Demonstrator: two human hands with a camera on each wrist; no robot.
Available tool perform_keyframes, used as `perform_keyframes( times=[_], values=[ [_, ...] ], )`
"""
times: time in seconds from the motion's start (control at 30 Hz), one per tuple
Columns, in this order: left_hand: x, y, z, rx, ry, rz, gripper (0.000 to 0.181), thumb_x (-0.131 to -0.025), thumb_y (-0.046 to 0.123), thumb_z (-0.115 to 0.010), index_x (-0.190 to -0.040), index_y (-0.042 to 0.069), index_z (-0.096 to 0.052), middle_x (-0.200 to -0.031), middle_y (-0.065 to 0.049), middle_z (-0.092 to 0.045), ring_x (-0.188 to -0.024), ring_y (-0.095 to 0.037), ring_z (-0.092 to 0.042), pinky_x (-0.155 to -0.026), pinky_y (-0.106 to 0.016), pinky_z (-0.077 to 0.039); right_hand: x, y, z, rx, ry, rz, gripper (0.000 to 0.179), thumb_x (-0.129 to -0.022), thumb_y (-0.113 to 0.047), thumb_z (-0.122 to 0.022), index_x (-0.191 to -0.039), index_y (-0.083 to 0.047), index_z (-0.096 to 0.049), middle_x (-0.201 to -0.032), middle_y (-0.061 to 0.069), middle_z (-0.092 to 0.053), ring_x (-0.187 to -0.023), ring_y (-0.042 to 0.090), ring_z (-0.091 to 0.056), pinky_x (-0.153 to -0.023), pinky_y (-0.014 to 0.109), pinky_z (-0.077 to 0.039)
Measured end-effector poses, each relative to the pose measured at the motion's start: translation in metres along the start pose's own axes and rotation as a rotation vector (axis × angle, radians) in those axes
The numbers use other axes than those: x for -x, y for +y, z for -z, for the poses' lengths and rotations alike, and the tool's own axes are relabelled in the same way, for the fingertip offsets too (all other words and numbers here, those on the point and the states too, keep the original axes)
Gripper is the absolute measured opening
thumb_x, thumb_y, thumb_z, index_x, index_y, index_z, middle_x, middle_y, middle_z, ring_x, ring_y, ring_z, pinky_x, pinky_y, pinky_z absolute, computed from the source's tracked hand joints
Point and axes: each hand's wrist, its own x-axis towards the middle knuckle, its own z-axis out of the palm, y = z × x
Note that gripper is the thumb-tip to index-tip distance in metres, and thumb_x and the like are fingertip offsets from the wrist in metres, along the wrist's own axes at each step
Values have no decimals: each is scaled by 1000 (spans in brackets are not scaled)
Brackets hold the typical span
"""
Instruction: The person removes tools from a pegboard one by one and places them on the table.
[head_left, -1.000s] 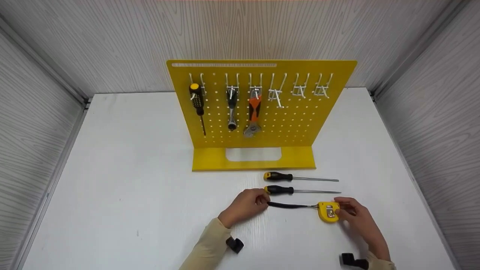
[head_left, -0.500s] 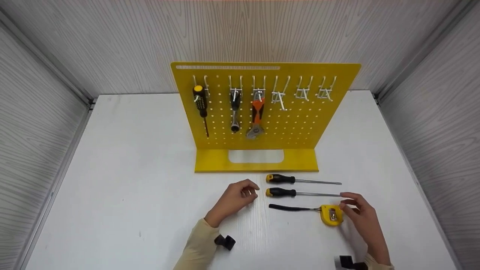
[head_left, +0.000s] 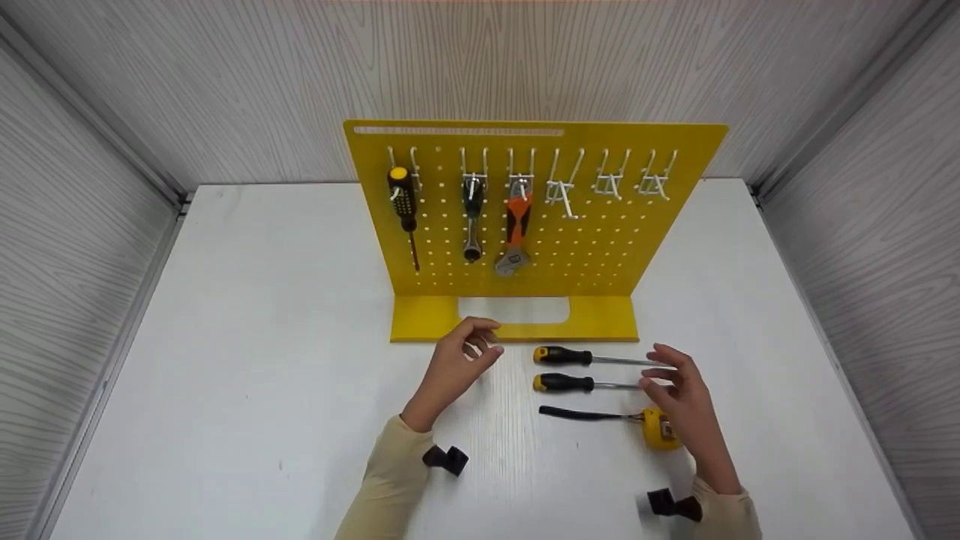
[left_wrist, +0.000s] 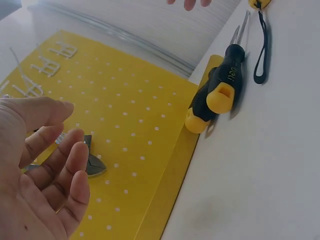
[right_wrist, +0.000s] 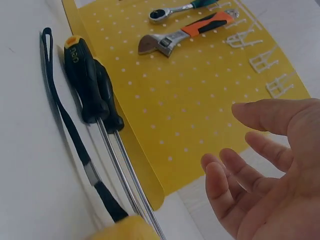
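Note:
My left hand (head_left: 452, 369) hovers near the pegboard's base, left of two screwdrivers, its fingers loosely bent and holding nothing. Over the screwdriver shafts hangs my right hand (head_left: 684, 397), thumb and fingers apart with nothing between them. The far screwdriver (head_left: 564, 355) and the near screwdriver (head_left: 565, 383) lie side by side, black-and-yellow handles to the left. Below them is a yellow tape measure (head_left: 657, 429), partly covered by the right hand, its black wrist strap (head_left: 577, 413) stretched leftward. In the right wrist view the strap (right_wrist: 65, 115) runs beside the screwdriver handles.
A yellow pegboard (head_left: 585, 255) stands behind the tools. On its hooks hang a screwdriver (head_left: 403, 199), a ratchet wrench (head_left: 472, 217) and an orange-handled adjustable wrench (head_left: 517, 221). Three white hooks on the right, one of them a longer hook (head_left: 564, 196), carry nothing.
My left hand let go of the strap end and moved up and left. My right hand left the tape measure and moved up and left over the screwdriver shafts.

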Motion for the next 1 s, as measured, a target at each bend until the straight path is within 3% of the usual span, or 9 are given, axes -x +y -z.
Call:
perform_keyframes(
  times=[0.17,0.37,0.53,0.7,0.87,1.0],
  values=[
    [-12,13,5,30,66,-38,34,-88,17,-70,-121,14,-60,-109,-13,-65,-94,-18,-59,-82,-32,-48,-11,-10,-14,-61,-4,58,60,-93,-13,-64,-145,-11,-33,-137,11,-45,-105,0,-56,-84,14,-45],
    [-27,31,12,38,100,-67,39,-88,20,-70,-123,10,-58,-113,-9,-64,-101,-25,-59,-88,-46,-47,-27,-23,-27,-130,-11,109,62,-93,-12,-63,-146,-11,-31,-137,12,-43,-109,8,-55,-88,13,-45],
    [-38,46,15,38,108,-117,42,-88,20,-70,-126,7,-57,-119,-11,-62,-107,-25,-57,-89,-43,-47,-43,-35,-39,-180,-19,170,63,-93,-8,-63,-146,-10,-30,-138,13,-41,-113,12,-55,-89,15,-46],
    [-47,59,13,69,108,-160,47,-89,19,-69,-130,4,-53,-126,-17,-58,-116,-31,-54,-92,-43,-44,-55,-44,-53,-252,-8,217,62,-93,-5,-60,-146,-8,-29,-140,14,-38,-120,26,-52,-91,18,-47],
    [-60,70,15,62,126,-151,53,-89,19,-69,-137,9,-50,-137,-12,-54,-127,-30,-49,-102,-44,-41,-67,-48,-66,-302,-45,221,64,-95,-6,-58,-149,-4,-24,-143,19,-35,-127,31,-47,-95,19,-45],
    [-68,74,18,45,134,-104,60,-88,19,-70,-142,14,-45,-143,-7,-50,-132,-27,-45,-107,-46,-38,-74,-48,-73,-313,-84,195,69,-94,-10,-60,-150,-4,-20,-147,21,-31,-130,29,-44,-98,19,-42]
  ],
)
